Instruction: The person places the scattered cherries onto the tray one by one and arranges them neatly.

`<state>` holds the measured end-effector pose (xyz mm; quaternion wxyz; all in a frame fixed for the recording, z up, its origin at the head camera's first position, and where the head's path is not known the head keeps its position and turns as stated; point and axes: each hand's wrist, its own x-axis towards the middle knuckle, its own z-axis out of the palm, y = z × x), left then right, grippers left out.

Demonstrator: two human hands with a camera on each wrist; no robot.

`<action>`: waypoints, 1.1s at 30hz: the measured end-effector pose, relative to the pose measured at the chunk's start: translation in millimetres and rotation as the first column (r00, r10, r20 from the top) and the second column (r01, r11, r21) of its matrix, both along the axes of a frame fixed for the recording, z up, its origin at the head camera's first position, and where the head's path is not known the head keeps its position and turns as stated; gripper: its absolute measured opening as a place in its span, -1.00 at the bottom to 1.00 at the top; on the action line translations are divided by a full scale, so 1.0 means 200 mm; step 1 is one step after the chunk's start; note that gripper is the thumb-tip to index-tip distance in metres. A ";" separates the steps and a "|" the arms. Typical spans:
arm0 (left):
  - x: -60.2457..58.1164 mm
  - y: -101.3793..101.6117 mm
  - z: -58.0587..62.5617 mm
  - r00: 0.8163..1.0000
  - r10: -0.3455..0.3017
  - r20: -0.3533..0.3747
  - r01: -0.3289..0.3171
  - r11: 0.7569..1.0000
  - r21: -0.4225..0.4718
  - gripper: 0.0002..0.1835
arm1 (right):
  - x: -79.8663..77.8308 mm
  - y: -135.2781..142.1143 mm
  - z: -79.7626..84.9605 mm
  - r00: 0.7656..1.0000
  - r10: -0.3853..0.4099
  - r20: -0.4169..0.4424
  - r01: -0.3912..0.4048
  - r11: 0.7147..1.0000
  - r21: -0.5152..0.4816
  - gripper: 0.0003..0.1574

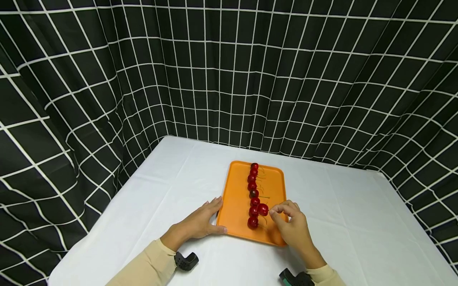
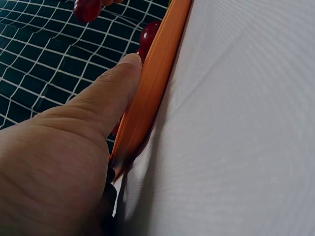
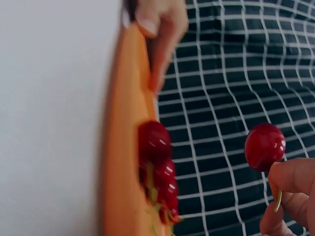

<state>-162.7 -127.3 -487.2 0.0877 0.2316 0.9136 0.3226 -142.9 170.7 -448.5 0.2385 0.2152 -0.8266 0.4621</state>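
My right hand (image 1: 291, 224) pinches a red cherry (image 1: 262, 209) by its stem between thumb and fingertips. In the right wrist view that cherry (image 3: 265, 146) hangs above the level of the tray, with the stem between the fingers. Below it, a column of several cherries (image 1: 252, 223) runs lengthwise along the orange tray (image 1: 234, 206), most stems pointing right. My left hand (image 1: 200, 220) rests at the tray's near left corner, fingers fairly straight along the left side and thumb at the near edge. The left wrist view shows the thumb (image 2: 110, 88) against the orange rim.
A white cloth (image 1: 179, 174) covers the table under the tray. Black curtains with a white grid (image 1: 222, 71) hang behind and along both sides. Each wrist wears a dark device, such as the one (image 1: 186, 261) on the left.
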 end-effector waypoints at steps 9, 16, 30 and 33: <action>0.00 0.00 0.00 1.000 -0.001 0.007 0.001 1.000 0.014 0.12 | 0.04 -0.05 -0.10 0.998 0.040 0.047 -0.045 0.991 0.123 -0.69; 0.00 0.00 -0.01 1.000 0.006 0.006 -0.006 1.000 0.004 0.14 | 0.05 -0.05 -0.12 0.997 0.043 0.064 -0.056 0.976 0.210 -0.64; 0.00 0.00 -0.01 1.000 0.006 0.007 -0.006 1.000 -0.002 0.12 | 0.05 -0.03 -0.13 0.980 0.055 0.193 -0.111 0.951 0.288 -0.66; 0.00 0.00 0.00 1.000 0.008 0.005 -0.008 1.000 0.002 0.11 | 0.05 -0.03 -0.12 0.977 0.053 0.205 -0.115 0.946 0.304 -0.70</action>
